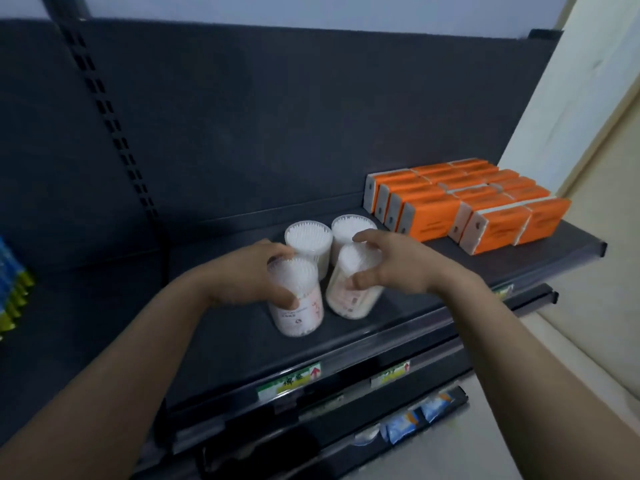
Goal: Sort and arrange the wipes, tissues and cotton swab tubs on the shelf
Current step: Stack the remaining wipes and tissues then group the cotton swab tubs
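Tub in each hand
My left hand (242, 275) grips the left front tub (299, 311), right hand (391, 265) the right front tub (349, 299), seemingly tilted; rear pair (306, 239) stands just behind.

Blue and yellow packs (12, 289) are cut off at the left edge. The left hand (242, 271) covers part of the front left tub (301, 310). The right hand (391, 261) hides a side of the front right tub (349, 299) and the near rim of the back right tub (346, 225). Print on the tubs, orange packs (467, 206) and labels (289, 381) is too blurred to read. A rail (346, 441) half hides the blue packets (415, 419) at the bottom.
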`<state>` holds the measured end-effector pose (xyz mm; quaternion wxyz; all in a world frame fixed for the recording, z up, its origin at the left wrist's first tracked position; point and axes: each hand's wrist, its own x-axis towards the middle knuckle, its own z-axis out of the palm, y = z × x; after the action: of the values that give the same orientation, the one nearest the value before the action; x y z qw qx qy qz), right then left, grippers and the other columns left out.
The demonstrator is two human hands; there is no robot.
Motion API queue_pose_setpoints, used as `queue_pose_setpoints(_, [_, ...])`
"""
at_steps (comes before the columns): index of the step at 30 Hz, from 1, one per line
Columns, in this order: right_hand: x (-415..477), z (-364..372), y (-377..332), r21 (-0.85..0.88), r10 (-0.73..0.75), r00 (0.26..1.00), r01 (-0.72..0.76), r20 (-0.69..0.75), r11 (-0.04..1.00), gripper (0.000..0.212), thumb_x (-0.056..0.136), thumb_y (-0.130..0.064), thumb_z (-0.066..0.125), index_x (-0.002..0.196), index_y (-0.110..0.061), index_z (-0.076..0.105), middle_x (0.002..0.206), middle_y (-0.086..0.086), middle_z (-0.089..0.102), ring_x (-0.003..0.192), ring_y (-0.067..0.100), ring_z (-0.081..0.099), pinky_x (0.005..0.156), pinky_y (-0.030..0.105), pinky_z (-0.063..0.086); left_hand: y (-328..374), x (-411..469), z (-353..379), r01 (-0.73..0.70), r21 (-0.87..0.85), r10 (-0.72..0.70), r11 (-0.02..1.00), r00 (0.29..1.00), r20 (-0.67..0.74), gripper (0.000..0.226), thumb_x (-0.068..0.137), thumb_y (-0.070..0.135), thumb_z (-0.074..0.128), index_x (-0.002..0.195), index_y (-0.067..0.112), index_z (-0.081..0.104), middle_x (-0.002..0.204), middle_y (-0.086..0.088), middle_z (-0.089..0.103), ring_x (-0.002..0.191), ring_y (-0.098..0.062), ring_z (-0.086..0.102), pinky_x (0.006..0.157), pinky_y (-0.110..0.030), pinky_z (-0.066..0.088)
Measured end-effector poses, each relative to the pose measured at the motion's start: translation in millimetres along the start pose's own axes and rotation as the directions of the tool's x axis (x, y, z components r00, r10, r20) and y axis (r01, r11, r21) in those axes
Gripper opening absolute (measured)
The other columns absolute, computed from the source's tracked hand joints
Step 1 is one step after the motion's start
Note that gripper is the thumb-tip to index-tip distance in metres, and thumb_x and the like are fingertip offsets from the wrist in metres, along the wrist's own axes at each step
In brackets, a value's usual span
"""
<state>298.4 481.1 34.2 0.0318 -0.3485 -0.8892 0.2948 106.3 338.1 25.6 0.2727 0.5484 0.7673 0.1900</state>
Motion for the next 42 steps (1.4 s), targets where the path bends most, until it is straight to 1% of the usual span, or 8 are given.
queue_pose_setpoints(3, [3, -2, 6, -0.042, -0.068, 0.995, 0.071, 0.066, 0.997, 0.087, 0.067, -0.039, 0.079, 0.141, -0.029, 0.036, 0.139, -0.002, 0.045, 0.122, 0.016, 0.047, 0.089, 0.024, 0.037, 6, -7, 13, 0.079, 0.013, -0.078, 0.997, 0.995, -0.058, 0.071, 0.062, 0.039, 0.080, 0.125, 0.029, 0.048, 0.115, 0.012, 0.045, 0.101, -0.006, 0.050, 0.088, -0.023, 0.041])
queue_pose_setpoints(8, [8, 3, 2, -0.088, -0.148, 0.978, 0.162, 0.148, 0.983, 0.083, 0.066, -0.033, 0.080, 0.138, -0.028, 0.039, 0.125, -0.002, 0.051, 0.114, 0.018, 0.050, 0.087, 0.027, 0.042, 12, -15, 27, 0.170, -0.038, -0.174, 0.985, 0.973, -0.153, 0.075, 0.064, 0.039, 0.079, 0.129, 0.026, 0.045, 0.116, 0.008, 0.042, 0.102, -0.009, 0.048, 0.085, -0.024, 0.041])
queue_pose_setpoints(12, [10, 7, -5, -0.109, -0.184, 0.960, 0.211, 0.211, 0.971, 0.087, 0.067, -0.029, 0.081, 0.141, -0.027, 0.037, 0.138, -0.002, 0.045, 0.122, 0.019, 0.047, 0.097, 0.032, 0.043, 13, -17, 30, 0.175, -0.060, -0.182, 0.983, 0.971, -0.155, 0.086, 0.064, 0.040, 0.080, 0.137, 0.023, 0.038, 0.123, 0.009, 0.039, 0.108, -0.010, 0.045, 0.088, -0.023, 0.038])
queue_pose_setpoints(16, [11, 10, -8, -0.115, -0.167, 0.956, 0.199, 0.240, 0.973, 0.088, 0.068, -0.026, 0.080, 0.143, -0.028, 0.035, 0.143, -0.001, 0.036, 0.125, 0.020, 0.045, 0.098, 0.032, 0.042, 13, -15, 30, 0.168, -0.043, -0.172, 0.985, 0.974, -0.149, 0.090, 0.060, 0.045, 0.081, 0.135, 0.023, 0.039, 0.120, 0.010, 0.038, 0.106, -0.010, 0.045, 0.088, -0.024, 0.038])
queue_pose_setpoints(23, [7, 8, -12, -0.123, -0.111, 0.957, 0.148, 0.267, 0.981, 0.085, 0.070, -0.020, 0.079, 0.142, -0.032, 0.034, 0.144, -0.003, 0.034, 0.128, 0.019, 0.041, 0.098, 0.027, 0.039, 12, -15, 30, 0.100, 0.002, -0.100, 0.995, 0.990, -0.104, 0.082, 0.060, 0.043, 0.082, 0.128, 0.022, 0.042, 0.117, 0.009, 0.039, 0.103, -0.010, 0.047, 0.088, -0.028, 0.042])
queue_pose_setpoints(32, [3, 11, -14, -0.132, -0.065, 0.961, 0.104, 0.269, 0.986, 0.086, 0.074, -0.025, 0.077, 0.144, -0.034, 0.028, 0.148, -0.003, 0.028, 0.131, 0.021, 0.039, 0.105, 0.031, 0.037, 9, -13, 32, 0.082, 0.001, -0.082, 0.997, 0.993, -0.080, 0.089, 0.061, 0.046, 0.081, 0.134, 0.021, 0.037, 0.119, 0.009, 0.036, 0.105, -0.011, 0.045, 0.085, -0.026, 0.038])
queue_pose_setpoints(38, [8, 7, -9, -0.135, -0.086, 0.955, 0.129, 0.284, 0.982, 0.087, 0.074, -0.030, 0.078, 0.145, -0.032, 0.027, 0.150, -0.003, 0.029, 0.133, 0.020, 0.038, 0.104, 0.029, 0.035, 11, -13, 32, 0.100, 0.016, -0.099, 0.995, 0.994, -0.055, 0.092, 0.062, 0.048, 0.080, 0.138, 0.025, 0.034, 0.123, 0.009, 0.036, 0.111, -0.010, 0.044, 0.095, -0.026, 0.038])
queue_pose_setpoints(42, [12, -7, -6, -0.111, -0.148, 0.955, 0.181, 0.258, 0.977, 0.071, 0.077, -0.038, 0.074, 0.138, -0.031, 0.040, 0.139, -0.004, 0.044, 0.121, 0.014, 0.046, 0.093, 0.024, 0.037, 18, -12, 25, 0.146, -0.029, -0.148, 0.989, 0.985, -0.088, 0.071, 0.070, 0.059, 0.067, 0.130, 0.030, 0.043, 0.121, 0.008, 0.043, 0.109, -0.010, 0.048, 0.095, -0.029, 0.041])
